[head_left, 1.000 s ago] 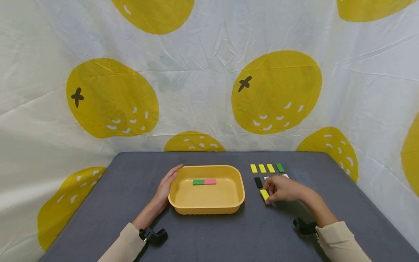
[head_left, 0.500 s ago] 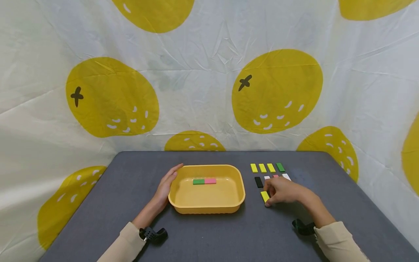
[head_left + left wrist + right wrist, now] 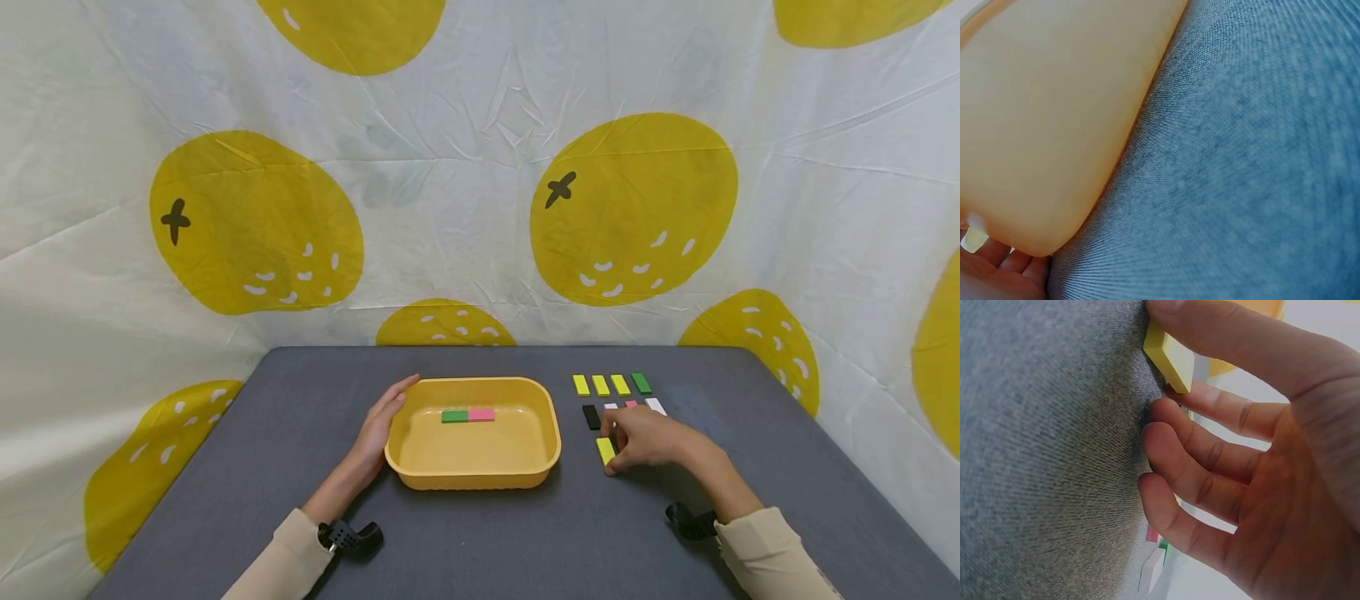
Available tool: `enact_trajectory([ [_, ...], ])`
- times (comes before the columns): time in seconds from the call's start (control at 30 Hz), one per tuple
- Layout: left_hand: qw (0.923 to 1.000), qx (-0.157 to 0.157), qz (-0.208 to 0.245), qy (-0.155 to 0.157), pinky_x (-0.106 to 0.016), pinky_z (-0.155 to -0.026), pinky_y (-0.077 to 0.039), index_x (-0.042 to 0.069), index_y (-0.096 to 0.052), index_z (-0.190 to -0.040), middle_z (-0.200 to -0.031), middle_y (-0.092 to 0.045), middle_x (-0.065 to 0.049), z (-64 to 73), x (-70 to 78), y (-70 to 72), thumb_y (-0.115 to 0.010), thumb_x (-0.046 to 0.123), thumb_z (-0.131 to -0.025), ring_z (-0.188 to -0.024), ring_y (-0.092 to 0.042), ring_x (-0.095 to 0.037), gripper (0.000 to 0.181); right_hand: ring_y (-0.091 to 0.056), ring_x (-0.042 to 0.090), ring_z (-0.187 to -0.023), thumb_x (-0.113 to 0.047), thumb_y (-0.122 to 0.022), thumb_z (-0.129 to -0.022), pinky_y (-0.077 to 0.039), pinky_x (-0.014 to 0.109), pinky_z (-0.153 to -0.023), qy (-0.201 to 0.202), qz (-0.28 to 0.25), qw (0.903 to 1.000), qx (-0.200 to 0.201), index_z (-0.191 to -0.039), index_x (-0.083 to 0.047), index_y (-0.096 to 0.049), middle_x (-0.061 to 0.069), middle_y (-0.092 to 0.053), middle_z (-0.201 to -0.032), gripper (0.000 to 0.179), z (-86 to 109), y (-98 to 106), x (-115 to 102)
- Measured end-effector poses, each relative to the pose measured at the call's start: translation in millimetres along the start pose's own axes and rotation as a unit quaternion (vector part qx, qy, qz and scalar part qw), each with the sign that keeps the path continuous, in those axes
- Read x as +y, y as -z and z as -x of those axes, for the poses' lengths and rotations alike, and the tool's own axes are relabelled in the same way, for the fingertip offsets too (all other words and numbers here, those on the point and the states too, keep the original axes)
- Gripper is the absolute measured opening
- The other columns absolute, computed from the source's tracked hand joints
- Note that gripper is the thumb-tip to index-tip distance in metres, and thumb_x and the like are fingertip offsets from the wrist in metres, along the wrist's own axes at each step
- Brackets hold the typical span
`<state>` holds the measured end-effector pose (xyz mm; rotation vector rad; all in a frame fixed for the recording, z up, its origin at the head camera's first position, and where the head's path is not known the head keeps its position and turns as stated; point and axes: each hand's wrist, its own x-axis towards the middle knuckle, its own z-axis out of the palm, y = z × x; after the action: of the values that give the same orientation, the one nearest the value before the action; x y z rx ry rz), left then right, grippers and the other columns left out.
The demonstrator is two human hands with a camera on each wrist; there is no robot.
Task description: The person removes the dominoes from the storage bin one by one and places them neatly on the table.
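My right hand (image 3: pixel 648 437) pinches a flat yellow domino block (image 3: pixel 606 451) between thumb and index finger, down at the tabletop. In the right wrist view the same yellow block (image 3: pixel 1169 359) stands close to the grey cloth, and the other fingers (image 3: pixel 1194 481) are loosely bent below it. My left hand (image 3: pixel 375 429) rests along the left outer wall of a yellow plastic tray (image 3: pixel 472 482), its fingers fairly straight. The left wrist view shows fingertips (image 3: pixel 1019 262) against the tray's corner. Inside the tray a green block (image 3: pixel 454 417) and a pink block (image 3: pixel 482 415) lie end to end.
Right of the tray, a back row holds several yellow blocks (image 3: pixel 601 385) and a green one (image 3: pixel 641 383). Nearer lie a black block (image 3: pixel 592 417), a white one (image 3: pixel 656 406) and others partly behind my right hand. A patterned curtain (image 3: pixel 450 217) hangs behind the grey table (image 3: pixel 480 542).
My right hand has shifted slightly toward me around the yellow block, uncovering more of the pink and white blocks behind it. The left hand and tray stay put.
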<state>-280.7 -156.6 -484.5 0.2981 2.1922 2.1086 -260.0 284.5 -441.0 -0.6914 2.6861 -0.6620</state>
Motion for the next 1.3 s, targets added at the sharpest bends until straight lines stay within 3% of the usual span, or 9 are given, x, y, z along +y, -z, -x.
enact_trajectory([
  [0.2, 0.9999, 0.003, 0.010, 0.003, -0.054, -0.124, -0.029, 0.013, -0.039, -0.160, -0.168, -0.034, -0.009, 0.2, 1.5, -0.7, -0.032, 0.026, -0.114, -0.155, -0.034, -0.030, 0.048, -0.052, 0.008, -0.060, -0.028, -0.093, -0.074, -0.043, 0.025, -0.057, -0.002, 0.000, 1.0000, -0.001, -0.102, -0.012, -0.064, -0.006, -0.059, -0.070, 0.043, 1.1, 1, -1],
  [0.53, 1.0000, 0.007, -0.005, -0.001, -0.043, -0.118, -0.041, 0.011, -0.037, -0.161, -0.167, -0.036, -0.010, 2.0, 1.6, -0.6, -0.032, 0.028, -0.114, -0.153, -0.037, -0.031, 0.049, -0.051, 0.006, -0.060, -0.029, -0.093, -0.074, -0.044, 0.024, -0.058, 0.011, 0.002, 0.9999, 0.003, -0.105, -0.011, -0.064, -0.007, -0.059, -0.070, 0.045, 0.4, 0, 1],
  [0.87, 0.9999, 0.002, 0.013, 0.005, -0.055, -0.125, -0.028, 0.016, -0.040, -0.160, -0.167, -0.034, -0.007, 4.2, 0.7, -1.1, -0.032, 0.026, -0.114, -0.155, -0.033, -0.030, 0.047, -0.053, 0.006, -0.060, -0.034, -0.093, -0.074, -0.045, 0.024, -0.058, 0.010, 0.001, 0.9998, 0.017, -0.106, -0.012, -0.065, -0.008, -0.060, -0.071, 0.047, 5.3, 5, 4],
  [1.3, 0.9999, 0.004, 0.014, -0.001, -0.055, -0.125, -0.028, 0.017, -0.042, -0.158, -0.168, -0.034, -0.007, 2.9, -0.6, -0.9, -0.034, 0.028, -0.114, -0.156, -0.032, -0.030, 0.046, -0.056, 0.005, -0.066, -0.030, -0.086, -0.084, -0.050, 0.024, -0.062, 0.062, -0.054, 0.9952, 0.053, -0.114, -0.003, -0.063, -0.004, -0.061, -0.077, 0.046, 13.3, 21, 3],
])
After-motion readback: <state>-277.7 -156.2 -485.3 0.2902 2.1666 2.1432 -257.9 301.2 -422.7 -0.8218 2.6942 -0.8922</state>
